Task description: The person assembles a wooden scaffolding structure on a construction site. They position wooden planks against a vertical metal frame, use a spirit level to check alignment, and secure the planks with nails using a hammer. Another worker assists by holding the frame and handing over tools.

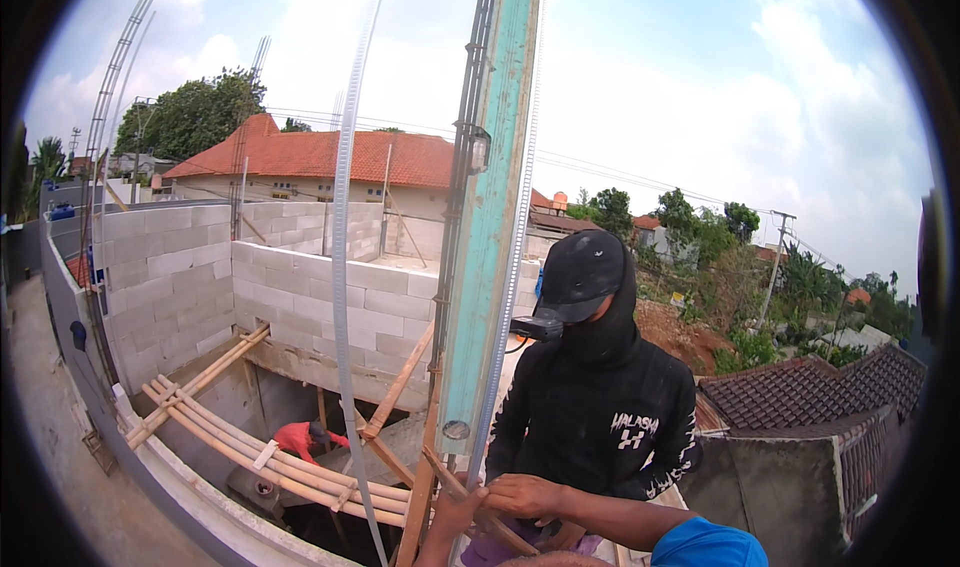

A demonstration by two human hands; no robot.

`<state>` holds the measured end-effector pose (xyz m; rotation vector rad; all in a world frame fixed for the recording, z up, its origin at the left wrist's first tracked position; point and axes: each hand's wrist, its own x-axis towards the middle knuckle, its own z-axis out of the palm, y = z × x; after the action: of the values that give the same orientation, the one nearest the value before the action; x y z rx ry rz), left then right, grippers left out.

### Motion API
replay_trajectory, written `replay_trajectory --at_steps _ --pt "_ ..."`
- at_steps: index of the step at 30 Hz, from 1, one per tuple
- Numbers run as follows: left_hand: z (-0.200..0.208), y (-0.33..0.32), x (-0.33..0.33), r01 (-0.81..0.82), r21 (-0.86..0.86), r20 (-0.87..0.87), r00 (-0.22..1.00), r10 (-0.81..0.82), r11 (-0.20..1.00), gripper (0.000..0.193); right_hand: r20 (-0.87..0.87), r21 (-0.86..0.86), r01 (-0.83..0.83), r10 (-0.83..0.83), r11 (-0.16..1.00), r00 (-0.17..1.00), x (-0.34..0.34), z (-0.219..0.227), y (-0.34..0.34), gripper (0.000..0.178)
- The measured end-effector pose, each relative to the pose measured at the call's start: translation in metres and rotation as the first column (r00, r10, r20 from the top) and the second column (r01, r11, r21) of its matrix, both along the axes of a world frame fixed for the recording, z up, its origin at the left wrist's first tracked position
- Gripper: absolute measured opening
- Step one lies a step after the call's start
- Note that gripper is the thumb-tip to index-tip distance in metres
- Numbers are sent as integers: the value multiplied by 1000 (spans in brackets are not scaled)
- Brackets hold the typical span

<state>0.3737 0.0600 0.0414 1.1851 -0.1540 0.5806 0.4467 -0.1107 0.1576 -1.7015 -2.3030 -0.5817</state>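
Just below the foot of the teal formwork panel (490, 267), the wooden strip (447, 472) slants across the person's hands: the left hand (458, 512) is closed around it, while the right hand (522, 495) curls close beside, though overlapping fingers hide whether it pinches the wood too. The strip looks light, stiff and rough rather than slippery, probably splintery at its edges, so its broad faces near mid-length should give the surest hold.
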Motion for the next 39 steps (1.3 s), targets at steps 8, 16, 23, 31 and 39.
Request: replay_trajectory --at_steps 8,16,23,31,39 --pt "-4 0 4 20 -8 1 1000 -20 1000 27 -10 -9 8 -8 1000 1000 2 -2 1 11" --pt "-11 4 5 57 -26 -33 998 -58 998 40 -36 11 2 -2 1000 999 0 -2 0 12" --pt "-14 8 6 77 -10 -44 996 -78 997 38 20 -33 50 -49 998 999 2 -5 -2 24" --pt "-4 6 1 39 37 -30 999 -38 999 38 -2 -25 34 -34 999 999 0 0 -3 20" --pt "-7 6 4 26 38 -58 998 -24 999 40 11 2 40 -40 999 999 1 -4 -1 12"
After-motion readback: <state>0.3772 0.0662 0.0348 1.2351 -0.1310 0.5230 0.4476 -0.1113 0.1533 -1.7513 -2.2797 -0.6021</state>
